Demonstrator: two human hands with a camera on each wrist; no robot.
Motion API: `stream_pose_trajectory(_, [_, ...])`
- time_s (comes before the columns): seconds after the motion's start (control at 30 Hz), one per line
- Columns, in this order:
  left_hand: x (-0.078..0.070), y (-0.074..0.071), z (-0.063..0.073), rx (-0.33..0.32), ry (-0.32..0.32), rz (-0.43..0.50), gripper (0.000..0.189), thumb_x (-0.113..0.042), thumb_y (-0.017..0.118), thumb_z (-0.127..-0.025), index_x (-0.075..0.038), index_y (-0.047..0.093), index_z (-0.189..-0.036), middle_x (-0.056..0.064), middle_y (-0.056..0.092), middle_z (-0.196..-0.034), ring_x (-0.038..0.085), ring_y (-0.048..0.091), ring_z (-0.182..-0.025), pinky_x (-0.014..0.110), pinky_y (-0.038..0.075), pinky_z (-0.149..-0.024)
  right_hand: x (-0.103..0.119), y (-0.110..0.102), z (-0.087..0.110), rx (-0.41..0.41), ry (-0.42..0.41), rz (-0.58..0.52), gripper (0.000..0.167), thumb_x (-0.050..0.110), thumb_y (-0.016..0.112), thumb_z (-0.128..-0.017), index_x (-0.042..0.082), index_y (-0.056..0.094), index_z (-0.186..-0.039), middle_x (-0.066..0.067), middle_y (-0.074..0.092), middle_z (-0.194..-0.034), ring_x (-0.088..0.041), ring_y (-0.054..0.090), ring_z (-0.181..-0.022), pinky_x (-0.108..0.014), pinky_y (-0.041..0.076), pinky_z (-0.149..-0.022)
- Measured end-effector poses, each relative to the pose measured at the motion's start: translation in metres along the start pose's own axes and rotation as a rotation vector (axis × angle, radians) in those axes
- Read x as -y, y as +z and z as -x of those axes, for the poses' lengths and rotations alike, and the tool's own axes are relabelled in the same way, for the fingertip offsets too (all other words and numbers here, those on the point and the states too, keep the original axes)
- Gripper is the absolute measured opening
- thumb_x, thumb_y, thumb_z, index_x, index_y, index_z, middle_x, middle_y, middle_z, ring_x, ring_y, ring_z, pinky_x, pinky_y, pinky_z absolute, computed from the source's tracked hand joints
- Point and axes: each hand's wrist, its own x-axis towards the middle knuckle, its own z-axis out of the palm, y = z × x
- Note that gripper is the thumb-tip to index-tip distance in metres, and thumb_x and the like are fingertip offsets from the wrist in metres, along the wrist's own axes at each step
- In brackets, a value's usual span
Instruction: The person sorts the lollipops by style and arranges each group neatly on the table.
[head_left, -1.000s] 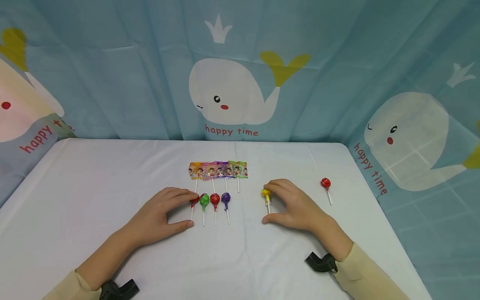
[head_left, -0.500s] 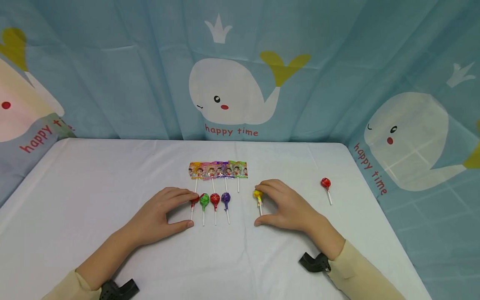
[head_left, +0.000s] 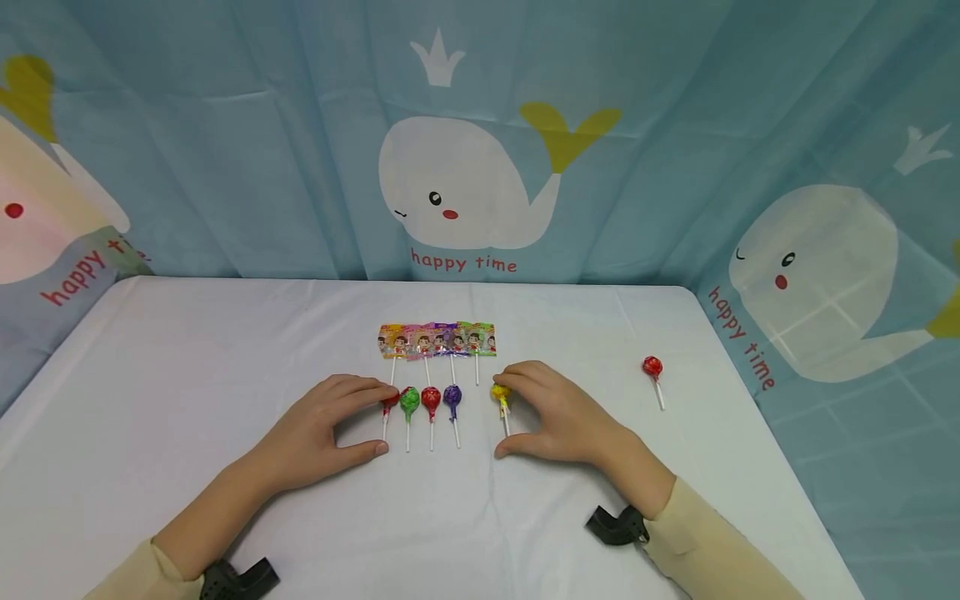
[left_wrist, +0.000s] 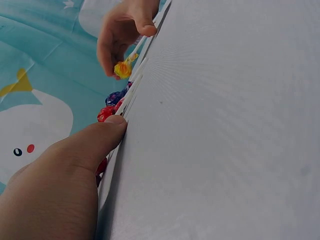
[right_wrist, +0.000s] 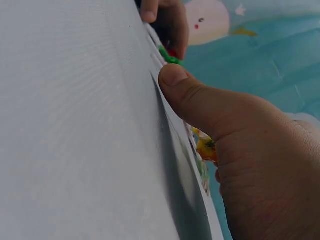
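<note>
In the head view, my left hand (head_left: 322, 433) holds a red lollipop (head_left: 390, 402) lengthwise, fingertips over its head and thumb by the stick end. To its right lie a green lollipop (head_left: 409, 399), another red lollipop (head_left: 431, 400) and a purple lollipop (head_left: 452, 397), side by side with sticks toward me. Right of this row, my right hand (head_left: 558, 417) holds a yellow lollipop (head_left: 501, 398), its fingertips at the head and its thumb near the stick end. The yellow candy (left_wrist: 123, 69) also shows in the left wrist view, between the right hand's fingers and thumb.
Behind the row lies a line of flat-wrapped lollipops (head_left: 437, 341) in orange, pink, purple and green. A lone red lollipop (head_left: 652, 367) lies at the far right. A white cloth covers the table (head_left: 225, 358); a blue whale-print curtain (head_left: 300, 167) hangs behind it.
My right hand has slid left with the yellow lollipop, closer to the purple one. The left hand and the lollipops in the row have stayed put.
</note>
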Motion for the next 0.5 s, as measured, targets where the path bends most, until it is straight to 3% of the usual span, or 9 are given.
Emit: stream_pose_trajectory(0.5, [0.0, 0.001, -0.001, -0.01, 0.014, 0.004, 0.07, -0.041, 0.094, -0.086, -0.03, 0.067, -0.15, -0.01, 0.064, -0.148, 0.019, 0.056, -0.136, 0.037, 0.04, -0.115, 0.011, 0.008, -0.016, 0.017, -0.045, 0.004, 0.093, 0.064, 0.092, -0.081, 0.005, 0.064, -0.147, -0.002, 0.062, -0.146, -0.019, 0.056, -0.14, -0.037, 0.045, -0.121])
